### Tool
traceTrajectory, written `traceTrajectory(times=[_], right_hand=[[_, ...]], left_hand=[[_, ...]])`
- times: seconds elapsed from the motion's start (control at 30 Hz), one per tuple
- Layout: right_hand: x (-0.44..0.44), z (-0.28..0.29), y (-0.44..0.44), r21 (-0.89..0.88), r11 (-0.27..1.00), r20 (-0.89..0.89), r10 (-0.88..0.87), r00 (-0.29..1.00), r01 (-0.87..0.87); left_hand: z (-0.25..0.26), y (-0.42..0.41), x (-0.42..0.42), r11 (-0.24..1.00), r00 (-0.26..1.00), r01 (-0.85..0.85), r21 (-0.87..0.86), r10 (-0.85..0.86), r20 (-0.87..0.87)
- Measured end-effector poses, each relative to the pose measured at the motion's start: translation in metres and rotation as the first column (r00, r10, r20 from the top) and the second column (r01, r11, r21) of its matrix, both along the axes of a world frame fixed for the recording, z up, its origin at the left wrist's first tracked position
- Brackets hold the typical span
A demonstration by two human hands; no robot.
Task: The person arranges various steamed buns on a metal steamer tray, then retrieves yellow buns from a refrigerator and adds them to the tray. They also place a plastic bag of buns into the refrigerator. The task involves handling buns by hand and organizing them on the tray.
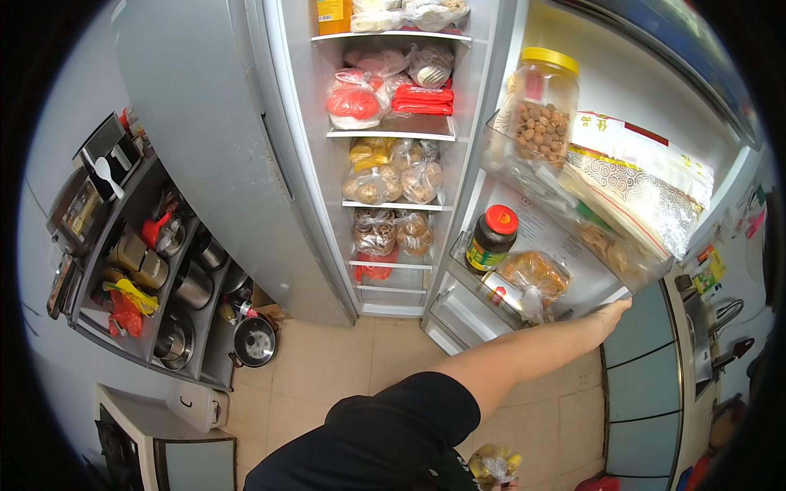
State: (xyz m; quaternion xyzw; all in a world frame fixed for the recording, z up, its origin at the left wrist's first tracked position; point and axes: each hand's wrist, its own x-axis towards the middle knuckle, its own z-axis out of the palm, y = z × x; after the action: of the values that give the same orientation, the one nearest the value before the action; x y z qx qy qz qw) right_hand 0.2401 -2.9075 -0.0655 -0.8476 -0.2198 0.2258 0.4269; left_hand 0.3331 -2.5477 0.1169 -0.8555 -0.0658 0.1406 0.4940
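My left arm stretches across to the right, and my left hand (612,314) is at the outer edge of the open right refrigerator door (651,80), its fingers partly hidden there. At the bottom edge my right hand (506,486), mostly cut off, holds a clear plastic bag (494,463) with yellowish food inside. In front of me the refrigerator compartment (393,126) has shelves of bagged food. On the door racks are a yellow-lidded jar of round brown nuts (546,113), a red-lidded dark jar (491,238), a patterned food pouch (638,178) and a bagged orange-brown food (534,276).
The other refrigerator door (209,135) stands to the left. Beyond it, a grey rack (144,344) carries pots, with a black pan (255,341) low beside it. A counter with a sink tap (727,314) runs along the right. Beige tiles (331,362) cover the floor.
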Motion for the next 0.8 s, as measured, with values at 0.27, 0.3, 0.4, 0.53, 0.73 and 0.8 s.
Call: traceTrajectory(times=[0.27, 0.3, 0.4, 0.53, 0.73, 0.8], right_hand=[[-0.033, -0.002, 0.001, -0.119, 0.992, 0.050, -0.047, 0.998, 0.053], [-0.035, -0.006, 0.001, -0.104, 0.992, 0.043, -0.065, 0.997, 0.069], [-0.037, -0.011, 0.014, -0.068, 0.997, 0.033, -0.023, 0.999, 0.025], [-0.016, -0.033, 0.017, -0.158, 0.982, 0.108, 0.123, 0.987, -0.105], [0.008, -0.089, 0.056, -0.128, 0.939, 0.109, 0.333, 0.936, -0.319], [0.000, -0.074, 0.087, -0.150, 0.931, 0.130, 0.352, 0.927, -0.333]], left_hand=[[-0.016, -0.017, -0.016, 0.987, 0.996, 0.082, -0.136, -0.076, 0.046], [-0.014, -0.024, -0.031, 0.948, 0.968, 0.168, -0.269, -0.107, 0.227], [-0.066, -0.017, -0.044, 0.359, 0.309, 0.914, -0.190, -0.308, 0.900], [-0.041, -0.061, -0.184, 0.132, 0.083, 0.990, -0.055, -0.214, 0.973], [-0.092, 0.059, -0.354, 0.802, 0.248, 0.527, -0.281, 0.171, 0.954], [-0.090, 0.125, -0.397, 0.840, -0.041, 0.392, -0.376, 0.424, 0.905]])
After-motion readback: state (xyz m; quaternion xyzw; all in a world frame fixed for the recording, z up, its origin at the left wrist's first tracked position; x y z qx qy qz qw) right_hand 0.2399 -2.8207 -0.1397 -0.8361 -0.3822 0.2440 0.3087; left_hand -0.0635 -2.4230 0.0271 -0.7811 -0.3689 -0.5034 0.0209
